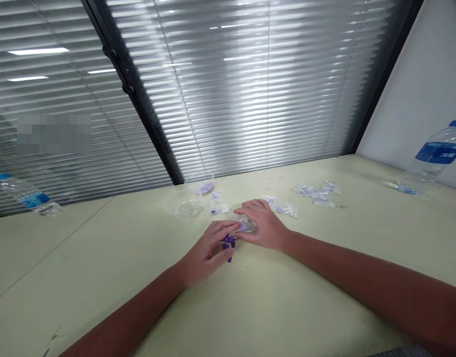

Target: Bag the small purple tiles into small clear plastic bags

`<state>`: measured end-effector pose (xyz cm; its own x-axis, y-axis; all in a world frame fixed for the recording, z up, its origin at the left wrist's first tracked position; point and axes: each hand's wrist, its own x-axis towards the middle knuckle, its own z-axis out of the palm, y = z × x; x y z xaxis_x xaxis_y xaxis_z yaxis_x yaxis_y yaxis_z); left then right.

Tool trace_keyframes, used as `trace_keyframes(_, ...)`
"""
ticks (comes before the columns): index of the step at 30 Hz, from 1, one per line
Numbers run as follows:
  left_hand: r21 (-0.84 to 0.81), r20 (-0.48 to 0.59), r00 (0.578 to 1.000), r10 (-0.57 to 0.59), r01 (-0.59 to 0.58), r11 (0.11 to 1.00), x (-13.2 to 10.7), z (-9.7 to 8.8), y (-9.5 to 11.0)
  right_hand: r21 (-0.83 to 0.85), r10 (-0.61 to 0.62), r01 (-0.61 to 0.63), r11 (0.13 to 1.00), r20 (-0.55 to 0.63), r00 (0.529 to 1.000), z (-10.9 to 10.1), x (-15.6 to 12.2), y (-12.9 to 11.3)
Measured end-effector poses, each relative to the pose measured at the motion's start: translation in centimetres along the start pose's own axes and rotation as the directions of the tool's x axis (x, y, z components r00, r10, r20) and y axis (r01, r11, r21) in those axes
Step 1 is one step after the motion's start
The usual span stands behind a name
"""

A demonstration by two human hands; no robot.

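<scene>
Purple bits (228, 243) lie in a loose pile on the tabletop (112, 277) right under the left hand (205, 253), its fingers (222, 230) half curled over them, though I can't tell if they're gripping anything. Just beside it, the right hand (261, 225) has its fingers (253, 210) closed down over a clear baggie (247, 226) with purple stuff inside. Further out there's a clear plastic cup (183, 206), more little baggies (309, 193), and a water bottle (438, 151) near the window blinds (228, 84).

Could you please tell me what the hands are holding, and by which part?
The left hand and right hand hold a small clear plastic bag with purple contents by opposite ends.
</scene>
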<state>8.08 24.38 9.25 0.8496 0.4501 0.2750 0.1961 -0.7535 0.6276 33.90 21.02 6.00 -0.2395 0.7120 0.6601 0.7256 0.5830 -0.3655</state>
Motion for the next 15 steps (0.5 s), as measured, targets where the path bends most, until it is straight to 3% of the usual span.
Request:
trace_keyframes(9, -0.001, -0.04, 0.999, -0.006, 0.006, 1.0, 0.24, -0.14, 0.3, -0.011, 0.052, -0.052, 0.999, -0.027, 0.998, -0.11, -0.03, 0.19)
trace_keyframes(15, -0.073, -0.023, 0.998, -0.055, 0.053, 0.996, -0.02, -0.3, 0.34, -0.039, 0.005, -0.005, 0.999, -0.021, 1.0, -0.09, 0.07, 0.13)
